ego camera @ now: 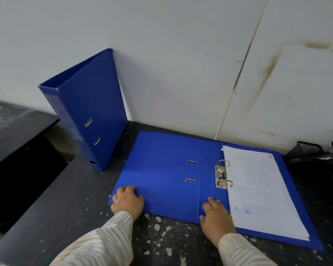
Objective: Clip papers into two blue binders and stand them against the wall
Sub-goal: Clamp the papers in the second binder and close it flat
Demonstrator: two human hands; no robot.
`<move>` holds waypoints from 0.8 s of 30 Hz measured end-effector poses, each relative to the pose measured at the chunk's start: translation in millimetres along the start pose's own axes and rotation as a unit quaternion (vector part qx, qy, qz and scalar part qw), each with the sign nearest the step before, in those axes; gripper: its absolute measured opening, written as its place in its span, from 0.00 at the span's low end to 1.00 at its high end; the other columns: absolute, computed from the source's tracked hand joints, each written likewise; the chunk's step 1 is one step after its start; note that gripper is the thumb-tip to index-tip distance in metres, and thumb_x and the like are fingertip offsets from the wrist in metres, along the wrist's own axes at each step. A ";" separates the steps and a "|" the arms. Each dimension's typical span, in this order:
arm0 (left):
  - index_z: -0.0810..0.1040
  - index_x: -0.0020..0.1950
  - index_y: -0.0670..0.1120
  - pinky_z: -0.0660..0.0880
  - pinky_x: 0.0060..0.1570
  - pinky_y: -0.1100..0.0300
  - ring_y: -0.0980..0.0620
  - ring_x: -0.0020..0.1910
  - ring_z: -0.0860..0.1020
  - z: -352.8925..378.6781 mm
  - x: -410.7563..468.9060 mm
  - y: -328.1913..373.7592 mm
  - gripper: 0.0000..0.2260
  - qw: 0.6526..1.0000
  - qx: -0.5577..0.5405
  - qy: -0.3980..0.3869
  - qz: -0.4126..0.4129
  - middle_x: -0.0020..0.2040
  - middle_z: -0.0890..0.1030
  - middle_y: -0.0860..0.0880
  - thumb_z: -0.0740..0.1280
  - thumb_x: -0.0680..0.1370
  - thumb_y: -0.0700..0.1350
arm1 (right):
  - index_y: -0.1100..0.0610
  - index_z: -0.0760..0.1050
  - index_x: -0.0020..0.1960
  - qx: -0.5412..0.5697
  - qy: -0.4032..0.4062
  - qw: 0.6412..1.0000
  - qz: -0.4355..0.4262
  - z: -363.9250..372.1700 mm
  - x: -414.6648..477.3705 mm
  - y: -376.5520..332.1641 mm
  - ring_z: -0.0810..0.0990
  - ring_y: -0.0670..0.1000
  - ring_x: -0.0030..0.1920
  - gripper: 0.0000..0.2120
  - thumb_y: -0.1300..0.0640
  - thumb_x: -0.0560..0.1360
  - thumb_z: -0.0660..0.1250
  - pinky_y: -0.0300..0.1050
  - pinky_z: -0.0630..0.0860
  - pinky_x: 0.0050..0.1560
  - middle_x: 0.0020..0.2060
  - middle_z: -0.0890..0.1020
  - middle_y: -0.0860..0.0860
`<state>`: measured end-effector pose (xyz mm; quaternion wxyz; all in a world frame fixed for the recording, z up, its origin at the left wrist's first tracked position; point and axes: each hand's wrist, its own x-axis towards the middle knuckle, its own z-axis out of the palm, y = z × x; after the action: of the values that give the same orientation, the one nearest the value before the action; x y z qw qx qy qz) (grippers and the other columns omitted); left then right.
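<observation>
One blue binder (88, 108) stands closed, leaning against the white wall at the back left. A second blue binder (161, 169) lies open flat on the dark table. A stack of white papers (261, 189) sits on its right half, threaded on the metal rings (222, 176). My left hand (128, 201) grips the near left corner of the open cover, fingers curled over its edge. My right hand (216, 214) rests flat on the binder's spine area at the near edge, just left of the papers.
The dark table (161, 244) is speckled with white paint flecks. A lower black surface (17, 131) lies to the left, past a gap. Black wire objects (315, 152) stand at the far right by the wall (181, 64).
</observation>
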<state>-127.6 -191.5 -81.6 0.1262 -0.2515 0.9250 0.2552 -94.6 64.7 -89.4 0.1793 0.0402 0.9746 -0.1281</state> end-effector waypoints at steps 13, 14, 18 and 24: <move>0.66 0.69 0.47 0.65 0.65 0.47 0.40 0.67 0.64 -25.9 22.3 -4.8 0.28 0.993 -0.023 -0.005 -0.115 0.69 0.65 0.44 0.66 0.71 0.53 | 0.51 0.65 0.69 -0.021 -0.003 1.000 0.004 5.5 7.1 0.4 0.57 0.53 0.74 0.21 0.47 0.78 0.59 0.50 0.62 0.72 0.74 0.60 0.49; 0.66 0.69 0.47 0.65 0.65 0.46 0.40 0.67 0.64 -27.9 25.1 -4.1 0.27 0.992 -0.027 -0.007 -0.123 0.69 0.65 0.44 0.66 0.72 0.52 | 0.51 0.65 0.69 -0.023 -0.002 1.000 0.007 5.4 8.0 -0.6 0.58 0.53 0.74 0.21 0.47 0.78 0.60 0.50 0.62 0.71 0.74 0.60 0.49; 0.67 0.69 0.46 0.66 0.65 0.44 0.39 0.67 0.65 -36.8 39.5 -7.1 0.26 0.986 -0.052 -0.028 -0.154 0.69 0.67 0.42 0.66 0.73 0.52 | 0.51 0.66 0.69 -0.028 0.000 1.000 0.012 4.1 11.1 -1.5 0.60 0.52 0.73 0.21 0.47 0.77 0.60 0.49 0.63 0.71 0.74 0.61 0.48; 0.71 0.67 0.46 0.71 0.60 0.47 0.38 0.64 0.69 -48.4 48.5 -12.2 0.21 0.987 -0.079 -0.038 -0.138 0.66 0.70 0.41 0.61 0.76 0.51 | 0.52 0.64 0.70 -0.034 0.007 0.999 0.018 5.4 11.0 -4.0 0.60 0.52 0.72 0.22 0.48 0.78 0.59 0.49 0.63 0.71 0.73 0.62 0.49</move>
<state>-167.0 -245.9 -63.6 0.1747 -0.3763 0.8529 0.3169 -103.5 59.7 -97.3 0.1757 0.0530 0.9788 -0.0915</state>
